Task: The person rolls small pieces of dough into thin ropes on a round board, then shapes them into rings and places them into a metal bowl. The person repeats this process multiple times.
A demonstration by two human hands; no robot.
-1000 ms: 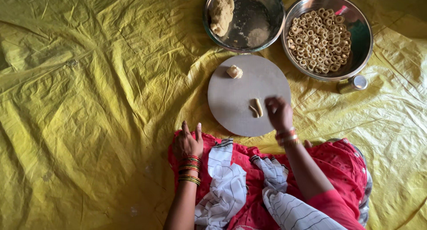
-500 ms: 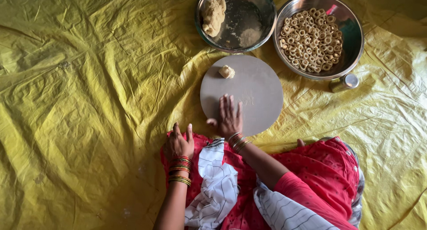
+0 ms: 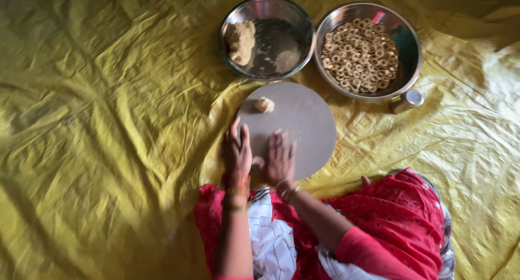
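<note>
Resting flat side by side on the near edge of a round grey board (image 3: 303, 123), the left hand (image 3: 236, 150) and right hand (image 3: 279, 159) lie palm-down with fingers extended; whether anything is pressed beneath them cannot be told. A small pale, lumpy dough ball (image 3: 264, 104) sits apart near the board's far edge, untouched.

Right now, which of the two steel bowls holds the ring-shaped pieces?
The right-hand steel bowl, beside the small metal cup, is heaped with ring-shaped pieces. The left bowl holds only a dough lump.
</note>
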